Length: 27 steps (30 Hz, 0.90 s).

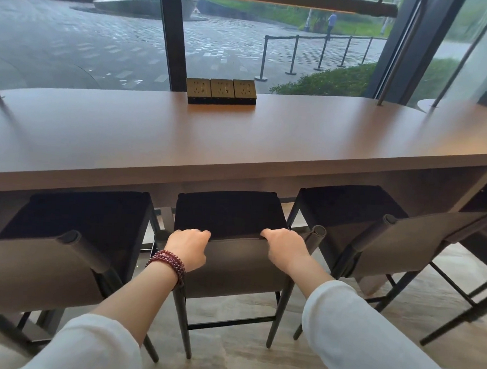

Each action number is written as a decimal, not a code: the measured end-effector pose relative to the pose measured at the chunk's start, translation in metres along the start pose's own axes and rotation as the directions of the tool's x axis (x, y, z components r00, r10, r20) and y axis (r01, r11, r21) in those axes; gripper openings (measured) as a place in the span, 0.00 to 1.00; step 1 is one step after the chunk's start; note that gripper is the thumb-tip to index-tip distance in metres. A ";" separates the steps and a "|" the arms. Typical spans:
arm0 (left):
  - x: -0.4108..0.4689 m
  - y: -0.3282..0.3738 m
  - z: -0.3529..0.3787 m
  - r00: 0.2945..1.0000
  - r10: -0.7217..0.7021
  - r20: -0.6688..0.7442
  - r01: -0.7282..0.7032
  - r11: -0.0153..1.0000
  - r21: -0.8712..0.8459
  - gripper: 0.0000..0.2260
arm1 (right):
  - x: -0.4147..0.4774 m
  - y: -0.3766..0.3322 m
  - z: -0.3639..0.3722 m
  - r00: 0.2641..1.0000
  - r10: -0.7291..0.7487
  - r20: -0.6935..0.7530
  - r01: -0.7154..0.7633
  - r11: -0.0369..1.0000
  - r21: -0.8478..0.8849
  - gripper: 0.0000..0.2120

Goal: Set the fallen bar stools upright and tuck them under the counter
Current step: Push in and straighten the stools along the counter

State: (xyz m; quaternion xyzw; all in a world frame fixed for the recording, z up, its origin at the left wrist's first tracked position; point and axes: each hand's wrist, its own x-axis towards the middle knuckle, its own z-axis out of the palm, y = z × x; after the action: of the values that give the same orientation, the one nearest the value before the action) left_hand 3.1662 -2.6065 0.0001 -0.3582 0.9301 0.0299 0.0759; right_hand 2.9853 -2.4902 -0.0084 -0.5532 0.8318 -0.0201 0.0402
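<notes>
Both hands grip the top edge of one backrest: the left hand (187, 246), with a dark red bead bracelet (167, 262) at its wrist, and the right hand (285, 249) curl their fingers over the upper rim of the middle stool (239, 270). That stool stands upright on the pale floor (253, 355), its black seat partly under the front edge of the brown table (240, 132). It has a grey-brown sling back stretched between two round-topped posts, slim dark legs and a low crossbar. The left stool (69, 221) and the right stool (350, 209), of the same make, also stand upright on either side, seats reaching under the table. A block of three sockets (221, 92) sits at the table's far edge by the window.
</notes>
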 end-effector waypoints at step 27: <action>0.107 0.405 -0.057 0.909 0.226 -0.349 -0.337 0.893 -0.300 0.20 | -0.099 0.366 -0.046 0.937 0.170 -0.305 -0.101 0.968 0.229 0.26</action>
State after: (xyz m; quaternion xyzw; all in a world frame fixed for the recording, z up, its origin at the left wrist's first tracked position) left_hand 2.8092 -2.3830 0.0398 -0.2261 0.9521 0.1517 -0.1394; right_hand 2.6834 -2.2575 0.0134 -0.4762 0.8566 -0.1951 -0.0370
